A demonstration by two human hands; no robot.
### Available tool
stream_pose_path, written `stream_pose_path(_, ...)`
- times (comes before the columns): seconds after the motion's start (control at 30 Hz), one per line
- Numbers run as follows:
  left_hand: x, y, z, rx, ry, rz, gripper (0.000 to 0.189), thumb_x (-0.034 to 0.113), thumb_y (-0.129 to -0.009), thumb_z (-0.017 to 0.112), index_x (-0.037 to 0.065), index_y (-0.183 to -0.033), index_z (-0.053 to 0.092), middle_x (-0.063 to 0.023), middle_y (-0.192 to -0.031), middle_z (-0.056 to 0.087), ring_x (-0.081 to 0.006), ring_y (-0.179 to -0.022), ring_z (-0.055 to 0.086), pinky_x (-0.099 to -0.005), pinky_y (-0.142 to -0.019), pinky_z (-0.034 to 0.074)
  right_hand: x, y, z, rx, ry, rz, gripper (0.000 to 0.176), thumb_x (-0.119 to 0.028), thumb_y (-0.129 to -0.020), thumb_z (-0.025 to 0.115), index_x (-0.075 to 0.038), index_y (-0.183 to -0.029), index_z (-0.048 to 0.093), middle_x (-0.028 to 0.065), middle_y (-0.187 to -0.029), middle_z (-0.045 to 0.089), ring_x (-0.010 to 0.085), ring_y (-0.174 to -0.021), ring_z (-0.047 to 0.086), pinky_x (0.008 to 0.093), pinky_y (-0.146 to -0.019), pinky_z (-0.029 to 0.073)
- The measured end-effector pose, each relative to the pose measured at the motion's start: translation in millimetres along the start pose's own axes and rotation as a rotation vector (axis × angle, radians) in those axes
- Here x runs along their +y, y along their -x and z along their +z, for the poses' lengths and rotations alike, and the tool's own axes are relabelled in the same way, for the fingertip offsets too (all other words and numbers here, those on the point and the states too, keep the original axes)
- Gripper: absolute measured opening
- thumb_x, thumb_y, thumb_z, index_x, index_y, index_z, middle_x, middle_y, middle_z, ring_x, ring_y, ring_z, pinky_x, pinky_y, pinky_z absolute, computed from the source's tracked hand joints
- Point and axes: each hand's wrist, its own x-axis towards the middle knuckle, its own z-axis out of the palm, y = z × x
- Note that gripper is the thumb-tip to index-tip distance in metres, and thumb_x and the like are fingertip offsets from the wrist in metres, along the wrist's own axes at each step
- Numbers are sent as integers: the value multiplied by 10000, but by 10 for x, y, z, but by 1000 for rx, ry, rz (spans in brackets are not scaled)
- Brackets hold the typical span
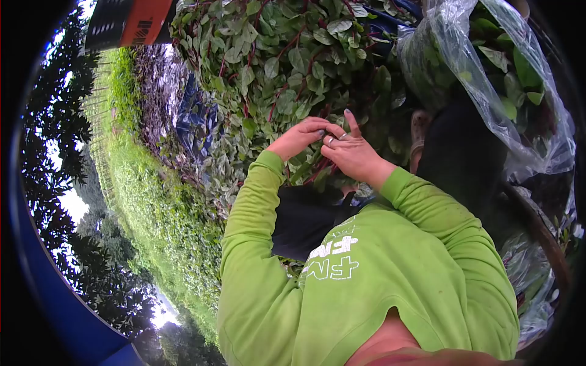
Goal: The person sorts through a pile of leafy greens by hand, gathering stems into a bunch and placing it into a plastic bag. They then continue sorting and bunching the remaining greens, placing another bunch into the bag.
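Note:
My left hand [296,139] and my right hand [354,155] meet above a large heap of leafy greens with red stems [287,67]. The left fingers are pinched together against the right fingertips. On my right hand one finger points up while the others curl in, and two rings [331,141] show on it. Anything held between the fingertips is too small or hidden to make out. Red stems [320,169] lie just beneath both hands.
A clear plastic bag [455,46] with greens stands at the upper right. More clear plastic [531,274] lies on the right, near a curved brown piece [540,235]. An orange-and-black object [143,24] is at the upper left. Low green plants [152,201] spread along the left.

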Motion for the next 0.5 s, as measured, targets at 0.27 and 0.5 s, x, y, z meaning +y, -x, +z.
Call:
stream_pose_path(0.27,19,-103,185,0,-479,4,250,20,-891,636,33,-1124,723,-84,-974,686,-263,-1033,648,-368,-954,508,1,-20,-52,3,-6,12,88,-141,-866,568,-178,-906,637,-28,-1008,635,185,-1384,474,684,-1239,1)
stream_pose_path(0.5,-206,-28,-538,460,-1517,-255,407,99,-802,705,115,-1208,695,-183,-1079,689,-371,-1125,615,-557,-949,464,-14,-27,-112,-17,-45,37,86,-163,-849,608,-150,-924,648,5,-1008,656,221,-1225,579,652,-1254,79)
